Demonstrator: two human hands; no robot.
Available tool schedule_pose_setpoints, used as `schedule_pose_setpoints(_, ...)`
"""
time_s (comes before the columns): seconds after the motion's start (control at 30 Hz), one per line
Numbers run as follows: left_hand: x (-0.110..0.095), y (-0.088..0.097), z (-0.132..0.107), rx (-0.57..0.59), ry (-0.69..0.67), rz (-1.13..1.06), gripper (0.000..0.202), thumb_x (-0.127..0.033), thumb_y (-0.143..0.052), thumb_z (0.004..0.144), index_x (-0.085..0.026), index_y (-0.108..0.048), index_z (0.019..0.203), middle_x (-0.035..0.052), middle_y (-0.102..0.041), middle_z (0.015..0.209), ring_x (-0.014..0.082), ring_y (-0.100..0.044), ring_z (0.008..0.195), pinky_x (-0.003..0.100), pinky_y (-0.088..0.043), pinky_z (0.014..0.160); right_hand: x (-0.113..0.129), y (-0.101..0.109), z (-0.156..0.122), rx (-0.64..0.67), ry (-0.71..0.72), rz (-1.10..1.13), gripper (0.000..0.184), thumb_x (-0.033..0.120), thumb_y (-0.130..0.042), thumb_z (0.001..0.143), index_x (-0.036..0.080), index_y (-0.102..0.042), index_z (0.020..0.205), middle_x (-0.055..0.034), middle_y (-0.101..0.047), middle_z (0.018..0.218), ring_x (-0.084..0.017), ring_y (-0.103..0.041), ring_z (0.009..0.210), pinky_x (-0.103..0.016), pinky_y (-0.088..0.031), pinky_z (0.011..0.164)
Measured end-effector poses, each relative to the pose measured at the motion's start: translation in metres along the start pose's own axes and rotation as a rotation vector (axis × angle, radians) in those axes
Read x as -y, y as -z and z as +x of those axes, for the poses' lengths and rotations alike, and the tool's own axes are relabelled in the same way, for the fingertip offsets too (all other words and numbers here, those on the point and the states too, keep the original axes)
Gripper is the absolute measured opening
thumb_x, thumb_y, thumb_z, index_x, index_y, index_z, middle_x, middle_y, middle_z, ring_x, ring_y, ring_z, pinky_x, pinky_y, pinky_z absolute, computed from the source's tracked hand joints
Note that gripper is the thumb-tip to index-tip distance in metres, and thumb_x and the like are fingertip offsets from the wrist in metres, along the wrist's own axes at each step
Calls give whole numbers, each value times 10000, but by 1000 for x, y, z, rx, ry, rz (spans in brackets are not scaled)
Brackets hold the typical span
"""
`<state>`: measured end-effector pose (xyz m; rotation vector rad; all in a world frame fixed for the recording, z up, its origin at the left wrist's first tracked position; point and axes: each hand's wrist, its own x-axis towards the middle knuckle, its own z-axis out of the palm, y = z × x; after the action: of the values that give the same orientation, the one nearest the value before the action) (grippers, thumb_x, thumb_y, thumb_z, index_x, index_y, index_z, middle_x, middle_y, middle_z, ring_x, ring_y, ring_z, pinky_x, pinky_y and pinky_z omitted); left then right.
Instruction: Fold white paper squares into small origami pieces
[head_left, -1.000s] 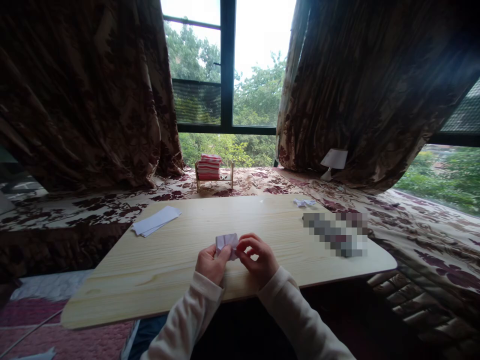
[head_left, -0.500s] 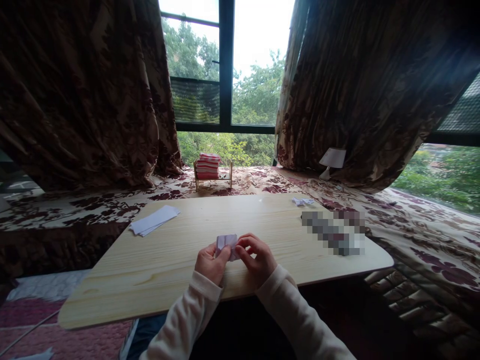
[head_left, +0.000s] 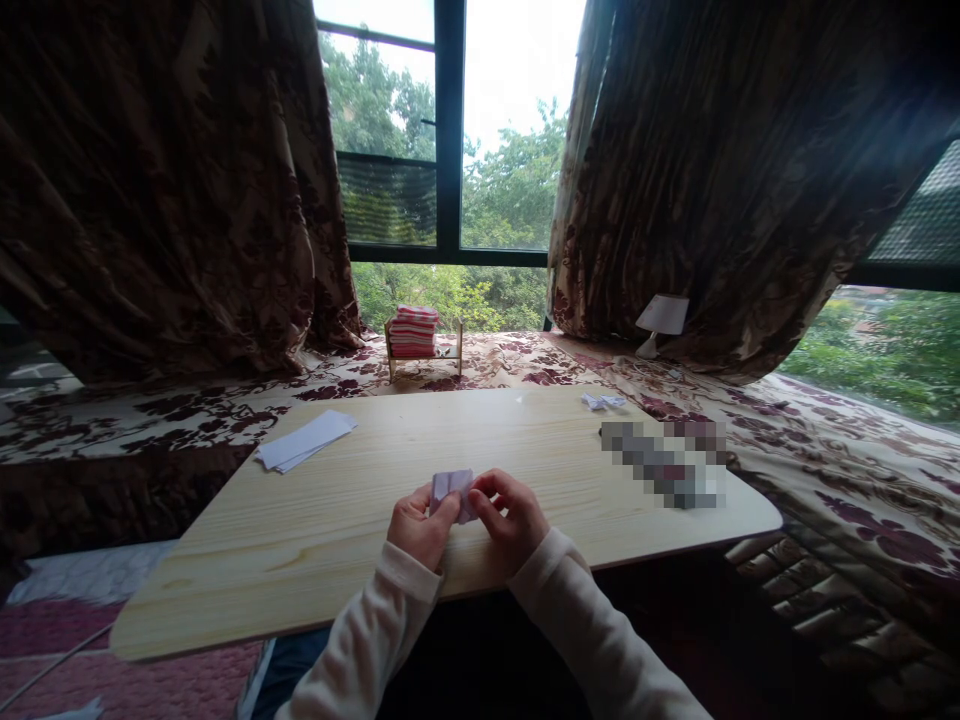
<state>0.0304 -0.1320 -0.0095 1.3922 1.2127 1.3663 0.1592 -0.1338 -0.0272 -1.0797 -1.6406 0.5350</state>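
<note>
A small folded piece of white paper (head_left: 444, 483) is held up just above the near part of the table. My left hand (head_left: 421, 525) is closed on it, with the thumb pressed across its front. On the paper's right edge, my right hand (head_left: 517, 512) pinches with thumb and forefinger, its other fingers curled. Creases show on the paper; its lower part and back are hidden behind the fingers.
The pale wooden table (head_left: 360, 560) bears a stack of paper strips (head_left: 307, 441) at the left, small folded papers (head_left: 603, 401) at the far right and a pixelated area. Behind it, a small rack with striped cloths (head_left: 414, 332) and a lamp (head_left: 662, 316) stand on the sill.
Both hands hold the folded paper in almost the same pose. The whole view has shifted very slightly; nothing on the table has moved.
</note>
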Motion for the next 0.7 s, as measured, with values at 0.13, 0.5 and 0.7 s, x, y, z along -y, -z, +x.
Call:
schedule_pose_setpoints(0.13,1,2,0,6,-11,27,250,-323,-585,626,-103,-691,683,41,-640,636,183,-564,644,256,-426,599,-1,0,0,-7,-28,-8,116,257,-481,796,175,-542,741,2,-576,651,-109,-535,572,-201,-418,487)
schedule_pose_setpoints(0.5,-1,-1,-2,23,-6,79,194,-273,-613,591,-101,-677,653,9,-592,545,146,-527,553,223,-409,538,-3,-1,1,-4,-24,-3,111,256,-490,780,178,-551,731,-2,-588,657,-108,-538,574,-197,-436,483)
schedule_pose_setpoints(0.7,-2,3,-2,18,-11,91,226,-308,-589,624,-104,-683,645,19,-591,568,151,-520,572,224,-402,534,-2,0,1,3,-39,4,112,260,-496,773,176,-549,722,1,-583,646,-104,-532,547,-191,-426,463)
